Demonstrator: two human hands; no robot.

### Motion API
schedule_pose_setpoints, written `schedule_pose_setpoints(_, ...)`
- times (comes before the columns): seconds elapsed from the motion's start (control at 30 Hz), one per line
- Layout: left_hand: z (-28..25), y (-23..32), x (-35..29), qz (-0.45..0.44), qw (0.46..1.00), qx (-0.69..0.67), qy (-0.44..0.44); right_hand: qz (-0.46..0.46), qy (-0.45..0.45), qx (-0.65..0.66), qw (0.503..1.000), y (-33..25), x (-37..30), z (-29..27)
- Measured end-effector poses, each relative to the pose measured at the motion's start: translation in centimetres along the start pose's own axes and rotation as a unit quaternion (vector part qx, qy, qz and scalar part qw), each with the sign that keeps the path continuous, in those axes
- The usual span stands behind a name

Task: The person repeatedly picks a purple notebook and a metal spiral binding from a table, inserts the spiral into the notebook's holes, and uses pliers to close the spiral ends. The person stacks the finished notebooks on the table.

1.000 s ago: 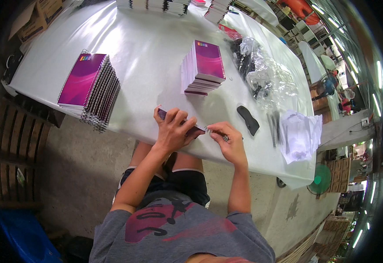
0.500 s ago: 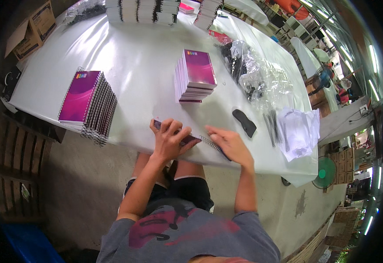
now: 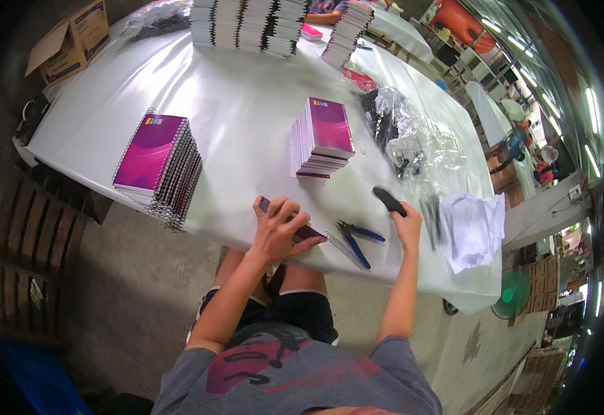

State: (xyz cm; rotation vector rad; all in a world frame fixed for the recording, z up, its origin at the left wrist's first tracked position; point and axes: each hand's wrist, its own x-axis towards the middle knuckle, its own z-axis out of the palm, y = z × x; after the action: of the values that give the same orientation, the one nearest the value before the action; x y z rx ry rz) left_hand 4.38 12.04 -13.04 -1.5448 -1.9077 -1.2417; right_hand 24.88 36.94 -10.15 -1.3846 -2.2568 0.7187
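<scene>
My left hand (image 3: 279, 229) grips a purple notebook (image 3: 300, 234) near the table's front edge, its fingers wrapped over the top. A spiral wire coil (image 3: 343, 250) sticks out from the notebook's right end and lies along the tabletop. Farther right, my right hand (image 3: 407, 225) is closed on the near end of a black oblong handheld tool (image 3: 388, 200); its exact kind cannot be made out. Between the two hands lie blue-handled pliers (image 3: 357, 242), jaws pointing away from me, handles spread.
Beyond my left hand stand a stack of purple notebooks (image 3: 323, 131) and, at left, spiral-bound ones (image 3: 153, 155). Clear plastic bags (image 3: 413, 131), loose coils (image 3: 432, 221) and crumpled white paper (image 3: 473, 225) occupy the right. Tall bound stacks (image 3: 246, 26) and a cardboard box (image 3: 74, 45) are at the back.
My right hand has left the coil, moved right and taken hold of the black tool, now raised slightly. The pliers are now uncovered on the table. My left hand still holds the notebook.
</scene>
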Motion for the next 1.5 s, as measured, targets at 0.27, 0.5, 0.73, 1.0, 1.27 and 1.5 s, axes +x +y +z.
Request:
schedule_pose_setpoints(0.27,0.3,-0.7,-0.4,0.002,0.999,-0.039,-0.011,-0.066,-0.317,0.313,0.893,-7.9,-6.0,6.4)
schedule_pose_setpoints(0.5,0.0,-0.6,-0.1,-0.022,0.999,-0.037,0.025,-0.146,-0.298,0.475,0.815,-10.0,-7.3,4.4)
schedule_pose_setpoints(0.73,-0.3,-0.8,0.1,-0.088,0.990,-0.079,0.071,-0.118,-0.227,0.394,0.883,-10.1,-6.2,4.4)
schedule_pose_setpoints(1.0,0.0,-1.4,0.2,-0.103,0.981,-0.155,0.049,-0.088,-0.231,0.416,0.875,-10.3,-6.2,5.4)
schedule_pose_setpoints(1.27,-0.6,-1.2,-0.2,-0.111,0.977,-0.173,0.050,-0.134,-0.262,0.337,0.894,-10.9,-6.6,4.7)
schedule_pose_setpoints(1.5,0.0,-1.7,0.0,-0.105,0.975,-0.188,0.057,-0.115,-0.258,0.320,0.905,-11.2,-5.6,5.5)
